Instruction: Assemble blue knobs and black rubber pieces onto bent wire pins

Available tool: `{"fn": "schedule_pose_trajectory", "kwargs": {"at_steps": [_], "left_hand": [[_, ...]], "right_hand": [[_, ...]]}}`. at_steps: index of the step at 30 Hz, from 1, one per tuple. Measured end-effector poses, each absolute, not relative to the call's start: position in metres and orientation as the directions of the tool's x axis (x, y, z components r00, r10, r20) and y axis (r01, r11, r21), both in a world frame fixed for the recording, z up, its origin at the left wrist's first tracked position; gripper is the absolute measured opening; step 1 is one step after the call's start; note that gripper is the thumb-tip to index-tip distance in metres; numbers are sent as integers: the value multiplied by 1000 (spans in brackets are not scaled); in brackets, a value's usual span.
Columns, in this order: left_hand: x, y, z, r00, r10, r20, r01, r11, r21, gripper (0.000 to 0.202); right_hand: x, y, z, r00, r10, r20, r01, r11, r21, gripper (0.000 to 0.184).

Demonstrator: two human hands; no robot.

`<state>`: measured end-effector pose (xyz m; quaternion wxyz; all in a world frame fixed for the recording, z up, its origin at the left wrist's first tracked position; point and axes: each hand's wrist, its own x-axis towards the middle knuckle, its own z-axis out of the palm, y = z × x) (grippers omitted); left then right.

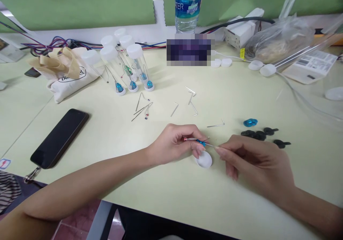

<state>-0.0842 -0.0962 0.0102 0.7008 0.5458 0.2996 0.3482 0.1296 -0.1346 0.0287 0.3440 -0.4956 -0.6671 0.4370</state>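
My left hand [177, 140] is curled shut, pinching a thin metal pin [197, 139] with a red tip and a small blue bead [200, 142] on it. My right hand [249, 159] is closed in a pinch on the other end of that pin, just right of the bead. Both hands hover above a white round cap [205, 160] lying on the pale table [160, 183]. Several bent metal pins [191, 97] lie scattered behind the hands. A loose blue bead [250, 122] and several black pieces [261, 134] lie to the right.
Several clear tubes with white caps [128, 66] lean at the back left beside a cloth bag [64, 75]. A black phone [60, 137] lies at the left. A water bottle [187, 6], cables, white caps [261, 68] and a plastic bag [278, 41] line the back.
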Motion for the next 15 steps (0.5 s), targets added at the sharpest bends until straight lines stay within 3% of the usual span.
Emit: {"fn": "schedule_pose_trajectory", "kwargs": {"at_steps": [5, 10, 15], "left_hand": [[-85, -96, 11, 589, 808, 6, -113, 75, 991, 13], [-87, -97, 15, 601, 790, 118, 2, -149, 989, 16], [-86, -100, 15, 569, 798, 199, 104, -309, 945, 14]], "right_hand": [[131, -132, 33, -297, 939, -175, 229, -108, -967, 22], [132, -128, 34, -329, 876, -351, 98, -339, -936, 26], [130, -128, 32, -336, 868, -366, 42, -374, -927, 26]]}}
